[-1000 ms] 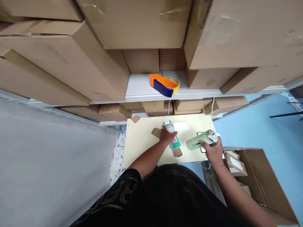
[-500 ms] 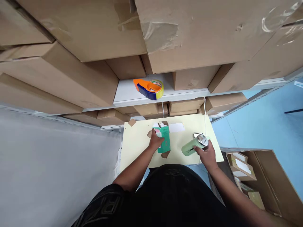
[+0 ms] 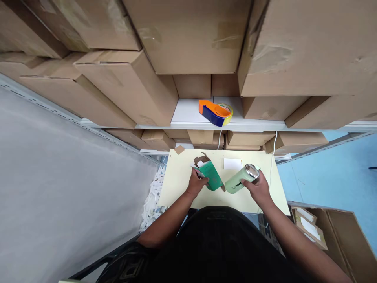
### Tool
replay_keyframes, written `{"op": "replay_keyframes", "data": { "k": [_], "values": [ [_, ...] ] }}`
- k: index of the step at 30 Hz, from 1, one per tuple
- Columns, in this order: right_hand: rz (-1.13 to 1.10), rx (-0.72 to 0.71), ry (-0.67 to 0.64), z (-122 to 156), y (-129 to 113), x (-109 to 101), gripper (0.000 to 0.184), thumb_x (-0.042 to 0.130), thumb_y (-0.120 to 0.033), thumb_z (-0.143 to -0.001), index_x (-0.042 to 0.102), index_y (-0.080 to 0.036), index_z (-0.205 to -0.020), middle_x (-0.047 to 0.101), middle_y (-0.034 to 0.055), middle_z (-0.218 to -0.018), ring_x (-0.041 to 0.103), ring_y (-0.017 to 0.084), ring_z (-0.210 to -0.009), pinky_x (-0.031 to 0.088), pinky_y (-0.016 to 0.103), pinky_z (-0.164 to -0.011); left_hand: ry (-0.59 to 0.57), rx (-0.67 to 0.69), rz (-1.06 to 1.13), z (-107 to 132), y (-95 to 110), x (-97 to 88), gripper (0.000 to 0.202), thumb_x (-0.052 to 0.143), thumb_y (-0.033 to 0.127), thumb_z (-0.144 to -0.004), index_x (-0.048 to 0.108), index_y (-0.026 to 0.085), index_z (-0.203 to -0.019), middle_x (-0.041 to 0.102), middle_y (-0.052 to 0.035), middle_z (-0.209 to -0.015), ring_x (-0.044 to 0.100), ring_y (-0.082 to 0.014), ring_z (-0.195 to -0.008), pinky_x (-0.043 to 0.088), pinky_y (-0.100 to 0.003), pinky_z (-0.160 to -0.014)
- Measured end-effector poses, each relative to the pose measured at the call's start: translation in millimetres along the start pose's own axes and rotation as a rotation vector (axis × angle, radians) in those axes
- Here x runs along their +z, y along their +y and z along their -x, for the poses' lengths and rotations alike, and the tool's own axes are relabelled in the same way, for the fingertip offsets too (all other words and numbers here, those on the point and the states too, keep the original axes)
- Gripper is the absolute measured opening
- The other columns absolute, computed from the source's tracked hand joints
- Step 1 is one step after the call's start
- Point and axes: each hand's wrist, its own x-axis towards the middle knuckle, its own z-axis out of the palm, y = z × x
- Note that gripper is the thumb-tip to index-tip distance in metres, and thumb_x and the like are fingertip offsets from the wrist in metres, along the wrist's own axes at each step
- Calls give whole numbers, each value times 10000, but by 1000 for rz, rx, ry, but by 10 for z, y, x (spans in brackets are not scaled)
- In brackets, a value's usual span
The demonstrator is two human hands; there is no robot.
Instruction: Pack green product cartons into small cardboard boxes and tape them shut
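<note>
My left hand (image 3: 198,184) grips a green cardboard box (image 3: 211,175) by its left side, over the pale yellow table (image 3: 176,184). The box is tilted, and its brown flaps stand open at both ends. In my right hand (image 3: 258,188) is a light green bottle (image 3: 237,181) with a shiny silver lid, leaning with the lid up and to the right. Its base is close to the lower right end of the box. Whether the bottle touches the table I cannot tell.
A tape dispenser (image 3: 216,113) in orange and blue sits on the white shelf (image 3: 188,114). White paper (image 3: 232,163) and a cardboard scrap (image 3: 179,149) lie on the table. Large cartons (image 3: 194,35) fill the shelves ahead. An open carton (image 3: 332,232) with smaller boxes stands at right.
My left hand has tilted the green box, its lower end swinging right toward the bottle. My right hand still holds the bottle, now nearer the box. The camera view has shifted left.
</note>
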Motion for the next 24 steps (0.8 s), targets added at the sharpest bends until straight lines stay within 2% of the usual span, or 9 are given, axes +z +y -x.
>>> {"op": "replay_keyframes", "data": {
  "k": [4, 7, 12, 18, 20, 24],
  "values": [
    [-2, -8, 71, 174, -141, 166, 627, 850, -451, -670, 613, -205, -1196, 708, 57, -1020, 667, 251, -896, 562, 384, -784, 54, -171, 340, -109, 14, -154, 490, 777, 228, -642, 514, 231, -1057, 666, -15, -989, 651, -189, -918, 556, -353, -828],
    [-11, -34, 115, 317, -270, 239, 613, 842, -454, -680, 610, -207, -1191, 700, 54, -1007, 660, 252, -898, 560, 380, -781, 68, -340, 487, -193, 29, -283, 396, 770, 255, -688, 538, 219, -1006, 670, -29, -941, 663, -179, -845, 585, -367, -789],
    [-11, -42, 63, 558, -441, 383, 619, 854, -437, -678, 605, -216, -1199, 709, 87, -1095, 674, 287, -994, 561, 405, -857, 71, -449, 556, -265, 23, -416, 306, 759, 265, -746, 566, 208, -977, 645, -17, -824, 674, -180, -773, 611, -362, -753],
    [-16, -19, -30, 707, -455, 650, 584, 861, -462, -689, 603, -226, -1156, 718, 80, -1065, 684, 276, -975, 575, 406, -863, -26, -506, 533, -252, -22, -389, 402, 813, 307, -741, 556, 220, -1038, 672, -19, -847, 690, -187, -786, 612, -395, -801],
    [1, -24, 24, 730, -417, 670, 577, 853, -477, -700, 594, -222, -1148, 715, 87, -1062, 683, 274, -963, 577, 408, -858, -22, -525, 546, -258, -49, -374, 402, 812, 300, -748, 556, 218, -1047, 674, -17, -840, 689, -178, -767, 613, -384, -796],
    [72, -33, 276, 749, -334, 582, 618, 863, -484, -692, 571, -201, -1157, 706, 105, -1067, 676, 273, -961, 565, 425, -883, 44, -559, 557, -276, -113, -354, 369, 792, 300, -776, 554, 207, -1042, 660, -13, -808, 680, -168, -724, 623, -372, -766]
  ]
}}
